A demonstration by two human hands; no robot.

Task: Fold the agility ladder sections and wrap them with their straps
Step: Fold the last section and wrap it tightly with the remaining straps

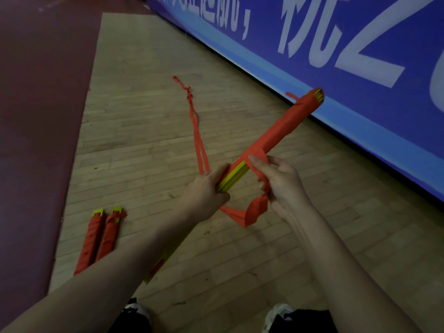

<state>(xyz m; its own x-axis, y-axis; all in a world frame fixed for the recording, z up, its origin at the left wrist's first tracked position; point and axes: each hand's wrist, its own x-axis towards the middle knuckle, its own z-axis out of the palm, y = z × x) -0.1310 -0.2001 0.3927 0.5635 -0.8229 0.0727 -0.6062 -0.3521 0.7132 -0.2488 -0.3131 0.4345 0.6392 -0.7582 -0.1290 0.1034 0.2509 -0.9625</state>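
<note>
A bundle of folded yellow ladder rungs (236, 173) is held above the floor, slanting up to the right. Its upper part is wound in red strap (280, 131). My left hand (207, 192) grips the bare yellow part of the bundle from the left. My right hand (281, 181) pinches the red strap at the edge of the wound part. A slack loop of strap (247, 213) hangs under both hands. Two more strap ends (195, 126) trail from my left hand across the floor. Another yellow section (159, 265) lies on the floor, partly hidden behind my left forearm.
Two wrapped bundles (99, 237) lie side by side on the wooden floor at the left. A blue banner with white lettering (336, 56) runs along the right. Dark red flooring (36, 116) borders the wood on the left. My shoes (276, 314) show at the bottom.
</note>
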